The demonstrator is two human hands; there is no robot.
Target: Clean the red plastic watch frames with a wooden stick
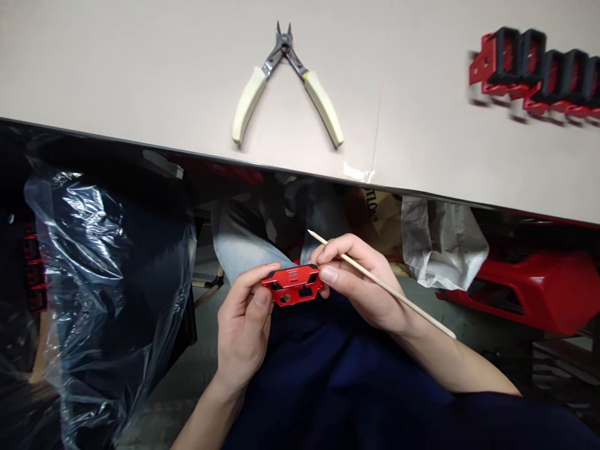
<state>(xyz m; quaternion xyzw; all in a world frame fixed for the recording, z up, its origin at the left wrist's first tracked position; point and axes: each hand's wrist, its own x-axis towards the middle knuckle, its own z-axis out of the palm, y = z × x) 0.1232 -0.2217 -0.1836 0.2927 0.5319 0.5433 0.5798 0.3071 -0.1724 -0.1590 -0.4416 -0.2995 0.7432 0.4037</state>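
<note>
Between both hands, over my lap, is a small red plastic part with dark edges and cut-out openings. My left hand grips its left end between thumb and fingers. At its right end, the thumb and fingertips of my right hand close on the part. A thin pale wooden stick with a pointed tip also rests in my right hand, running from the index finger back over the wrist. Beyond the hands, nippers with cream handles lie spread on the table.
Red and black parts stand in a row at the table's far right. Clear plastic film covers something dark at left. Below the table edge on the right are a crumpled white bag and a large red moulded piece.
</note>
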